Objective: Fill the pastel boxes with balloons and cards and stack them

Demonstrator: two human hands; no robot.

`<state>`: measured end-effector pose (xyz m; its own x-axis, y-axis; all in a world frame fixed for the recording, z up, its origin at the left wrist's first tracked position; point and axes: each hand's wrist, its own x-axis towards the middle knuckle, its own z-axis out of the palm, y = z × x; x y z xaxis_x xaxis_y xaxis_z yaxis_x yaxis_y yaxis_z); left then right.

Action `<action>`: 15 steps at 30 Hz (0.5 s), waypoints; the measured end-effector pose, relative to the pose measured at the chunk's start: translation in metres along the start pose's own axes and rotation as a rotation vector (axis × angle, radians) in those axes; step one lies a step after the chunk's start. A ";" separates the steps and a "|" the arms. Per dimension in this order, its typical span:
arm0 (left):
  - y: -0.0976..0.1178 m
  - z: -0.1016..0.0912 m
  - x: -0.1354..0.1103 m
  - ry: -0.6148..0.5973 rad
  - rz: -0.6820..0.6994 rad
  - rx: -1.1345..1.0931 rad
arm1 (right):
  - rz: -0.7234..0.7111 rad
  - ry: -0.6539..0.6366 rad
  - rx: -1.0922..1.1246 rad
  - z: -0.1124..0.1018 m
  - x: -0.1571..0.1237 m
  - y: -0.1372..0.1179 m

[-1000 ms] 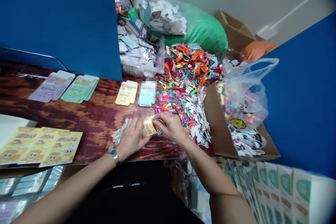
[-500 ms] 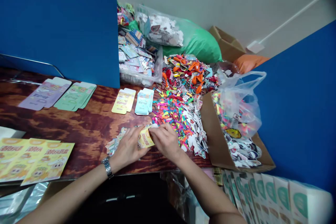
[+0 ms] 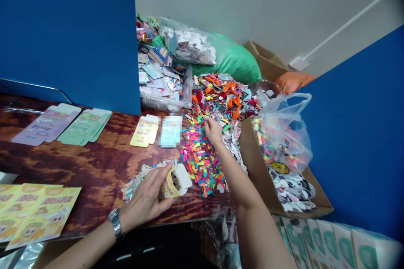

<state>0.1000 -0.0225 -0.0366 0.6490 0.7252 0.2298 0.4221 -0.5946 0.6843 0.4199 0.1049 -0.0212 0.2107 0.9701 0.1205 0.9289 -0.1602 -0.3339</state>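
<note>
My left hand [image 3: 147, 196], a metal watch on its wrist, grips a small yellow paper box [image 3: 174, 181] with its white flap open, near the table's front edge. Under and beside that hand lies a scatter of small printed cards [image 3: 135, 181]. My right hand [image 3: 213, 129] reaches forward over a heap of small colourful pieces [image 3: 200, 159]. Its fingers are curled down onto the far edge of that heap, and whatever they pinch is hidden.
Flat stacks of unfolded boxes lie on the wooden table [image 3: 94, 159]: yellow [image 3: 145, 131], green [image 3: 85, 126], purple [image 3: 46, 124]. Yellow sheets [image 3: 38, 212] sit front left. A cardboard box [image 3: 261, 172] with a plastic bag [image 3: 284, 134] stands right. Blue partitions [image 3: 69, 33] close both sides.
My right hand has left the yellow box and reached forward to the far side of the colourful heap. My left hand still holds the box, its flap now open.
</note>
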 end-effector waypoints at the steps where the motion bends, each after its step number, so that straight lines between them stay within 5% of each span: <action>1: -0.001 -0.001 0.000 0.009 -0.017 0.004 | 0.024 -0.013 -0.034 0.003 0.012 0.007; 7: -0.004 -0.001 0.000 -0.007 -0.039 0.021 | 0.154 -0.140 -0.219 0.009 0.054 0.029; 15: 0.002 0.009 0.004 -0.038 -0.073 -0.040 | 0.241 -0.295 -0.389 0.013 0.085 0.021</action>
<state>0.1094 -0.0241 -0.0405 0.6414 0.7520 0.1521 0.4443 -0.5257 0.7255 0.4530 0.1866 -0.0305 0.3891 0.8986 -0.2030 0.9208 -0.3856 0.0579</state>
